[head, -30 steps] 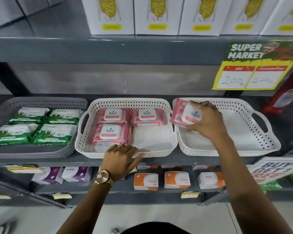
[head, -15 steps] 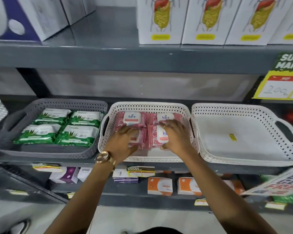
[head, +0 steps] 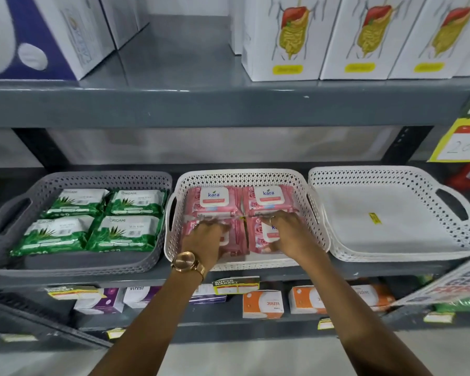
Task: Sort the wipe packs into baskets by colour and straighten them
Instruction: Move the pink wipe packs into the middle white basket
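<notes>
On the middle shelf a white basket (head: pixel 242 176) holds pink wipe packs in two rows. Two lie flat at the back (head: pixel 215 199), their "kara" labels facing up. My left hand (head: pixel 209 240) covers the front left pink pack (head: pixel 238 237), fingers curled over it. On the front right pink pack (head: pixel 257 234) sits my right hand (head: pixel 288 234), fingers on top and thumb at its near edge. To the left, a grey basket (head: pixel 92 179) holds several green wipe packs (head: pixel 125 232) in neat rows. The white basket on the right (head: pixel 391 172) has only a small yellow sticker (head: pixel 375 217).
The shelf above (head: pixel 228 104) carries white boxes and overhangs the baskets. A lower shelf holds orange boxes (head: pixel 262 303) and purple-and-white boxes (head: pixel 98 302). Price signs hang at the right (head: pixel 461 142) and on the shelf's front edge (head: pixel 236 284).
My right hand carried a pink pack from the right basket into the middle basket's front right. My left hand moved from the basket's front rim onto the front left pack.
</notes>
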A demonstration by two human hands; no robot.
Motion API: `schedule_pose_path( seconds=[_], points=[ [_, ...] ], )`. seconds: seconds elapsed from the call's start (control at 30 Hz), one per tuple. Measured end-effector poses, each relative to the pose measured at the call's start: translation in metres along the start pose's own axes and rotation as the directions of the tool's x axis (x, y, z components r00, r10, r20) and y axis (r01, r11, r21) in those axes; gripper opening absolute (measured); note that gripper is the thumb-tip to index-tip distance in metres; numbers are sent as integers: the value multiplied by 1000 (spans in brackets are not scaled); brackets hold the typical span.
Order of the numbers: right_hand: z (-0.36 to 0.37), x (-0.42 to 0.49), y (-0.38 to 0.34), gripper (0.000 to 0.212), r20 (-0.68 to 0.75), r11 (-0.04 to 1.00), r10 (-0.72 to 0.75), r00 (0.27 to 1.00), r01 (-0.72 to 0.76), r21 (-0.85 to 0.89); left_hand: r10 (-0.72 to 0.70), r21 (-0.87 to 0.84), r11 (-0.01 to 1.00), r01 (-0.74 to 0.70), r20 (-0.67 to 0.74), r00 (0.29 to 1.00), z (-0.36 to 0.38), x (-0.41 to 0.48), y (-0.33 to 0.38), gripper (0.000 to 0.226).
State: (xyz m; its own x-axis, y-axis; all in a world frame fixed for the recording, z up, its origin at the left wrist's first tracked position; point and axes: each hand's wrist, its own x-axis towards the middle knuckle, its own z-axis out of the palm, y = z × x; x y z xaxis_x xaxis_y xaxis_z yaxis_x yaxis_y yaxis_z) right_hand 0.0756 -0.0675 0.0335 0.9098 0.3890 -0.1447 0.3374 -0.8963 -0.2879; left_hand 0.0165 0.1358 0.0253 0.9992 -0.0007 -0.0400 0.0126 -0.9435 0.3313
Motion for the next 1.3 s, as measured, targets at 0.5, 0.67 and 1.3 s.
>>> schedule_pose_path(
  seconds=[0.5,0.67,1.3],
  points=[
    [0,59,-20,71,-147,1000,22,989,-24,-17,88,108,990,-89,13,996,-9,64,-21,63],
    [19,82,-13,67,-30,985,32,999,-37,-170,-8,186,983,-1,47,999,17,85,-21,68],
    [16,78,-10,58,3,998,27,1000,-27,-61,22,131,991,-29,54,998,15,82,-23,61]
  ],
)
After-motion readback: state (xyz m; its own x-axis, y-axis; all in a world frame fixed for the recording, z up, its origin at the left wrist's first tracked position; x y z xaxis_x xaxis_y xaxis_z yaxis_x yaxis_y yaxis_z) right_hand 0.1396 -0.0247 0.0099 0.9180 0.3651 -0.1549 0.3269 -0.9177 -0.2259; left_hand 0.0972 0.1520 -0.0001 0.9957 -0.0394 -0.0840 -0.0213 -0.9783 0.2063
